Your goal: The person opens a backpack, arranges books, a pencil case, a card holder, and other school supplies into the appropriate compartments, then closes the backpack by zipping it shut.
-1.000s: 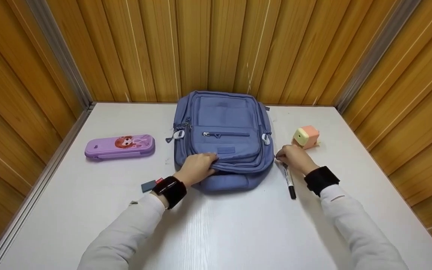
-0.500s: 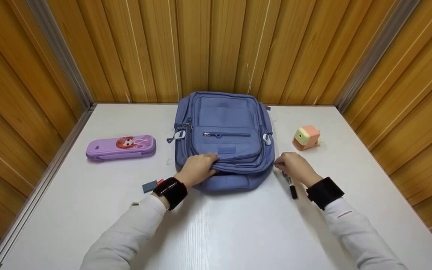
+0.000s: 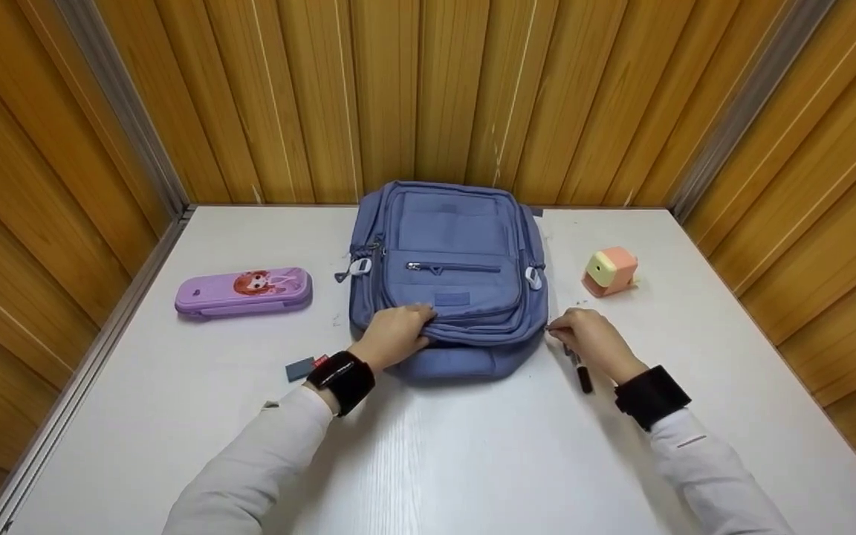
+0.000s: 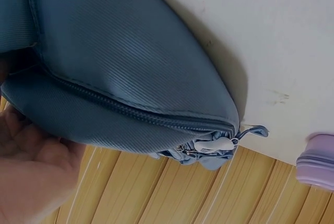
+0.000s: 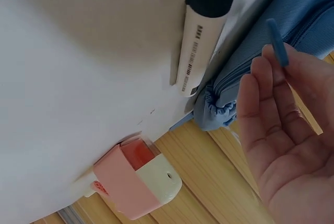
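Observation:
A blue backpack [image 3: 452, 223] lies on the white table with its front pockets facing up. My left hand [image 3: 392, 336] grips the fabric at its near edge; in the left wrist view, fingers [image 4: 31, 145] lie against a flap beside a long zipper [image 4: 125, 109]. At the bag's right side, my right hand [image 3: 593, 343] pinches a small blue zipper pull [image 5: 277, 42] between thumb and fingertips. Under that hand lies a marker [image 3: 583, 377] with a black cap, partly covered in the head view; its pale barrel shows in the right wrist view.
To the left lies a purple pencil case [image 3: 244, 292] with a cartoon figure. A pink and yellow pencil sharpener [image 3: 611, 271] stands right of the bag. Near my left wrist is a small grey-blue piece with a red end [image 3: 302, 368]. Wood-patterned walls [image 3: 443, 96] enclose the table.
My right hand has come slightly nearer along the bag's right side and now covers more of the marker. The left hand keeps its grip on the bag.

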The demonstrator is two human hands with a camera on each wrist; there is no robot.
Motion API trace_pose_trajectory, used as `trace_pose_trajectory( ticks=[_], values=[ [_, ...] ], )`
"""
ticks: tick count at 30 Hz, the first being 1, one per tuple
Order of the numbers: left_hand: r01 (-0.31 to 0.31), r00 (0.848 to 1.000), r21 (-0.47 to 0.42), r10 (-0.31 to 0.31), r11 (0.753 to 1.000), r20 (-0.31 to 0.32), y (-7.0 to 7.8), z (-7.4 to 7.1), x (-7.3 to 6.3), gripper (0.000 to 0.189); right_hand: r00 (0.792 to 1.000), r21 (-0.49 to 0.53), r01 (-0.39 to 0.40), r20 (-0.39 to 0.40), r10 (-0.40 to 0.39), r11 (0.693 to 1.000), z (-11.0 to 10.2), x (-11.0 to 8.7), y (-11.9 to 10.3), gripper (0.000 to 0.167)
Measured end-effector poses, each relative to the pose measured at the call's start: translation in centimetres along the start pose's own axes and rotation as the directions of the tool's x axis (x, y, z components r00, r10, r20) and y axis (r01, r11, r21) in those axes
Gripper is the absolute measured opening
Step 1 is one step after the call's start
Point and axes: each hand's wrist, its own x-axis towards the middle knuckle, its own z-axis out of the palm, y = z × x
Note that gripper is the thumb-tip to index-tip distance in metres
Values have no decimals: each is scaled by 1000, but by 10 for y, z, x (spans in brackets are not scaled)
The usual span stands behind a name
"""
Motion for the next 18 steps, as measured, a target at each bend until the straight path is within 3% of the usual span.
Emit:
trace_pose_trajectory(
  ticks=[10, 18],
  values=[
    [5, 1000, 37, -5, 999, 2, 0, 4, -1, 44, 999, 85, -36, 11, 35, 996, -2, -3, 0, 11],
    [5, 1000, 40, -5, 999, -1, 0, 3, -2, 43, 1000, 62, 12, 3, -12, 998, 0, -5, -11, 9]
  ],
)
